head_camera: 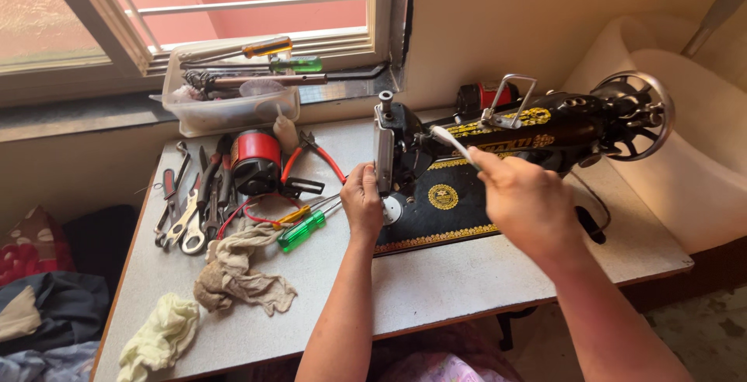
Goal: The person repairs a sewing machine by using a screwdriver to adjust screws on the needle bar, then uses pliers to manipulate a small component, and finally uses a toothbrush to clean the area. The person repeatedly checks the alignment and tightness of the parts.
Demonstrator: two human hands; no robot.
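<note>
At frame centre, the left hand (362,199) grips the face plate end of a black sewing machine (498,145) on the table (436,281), while the right hand (525,199) holds a thin white stick (454,143) against its arm.

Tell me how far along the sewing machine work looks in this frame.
Looks done: tools laid out, pliers, green screwdriver, wrenches and rags beside the black sewing machine. In hand: the left hand grips the machine's head end near the face plate, while the right hand points a thin white tool at it. What remains cannot be judged here.
</note>
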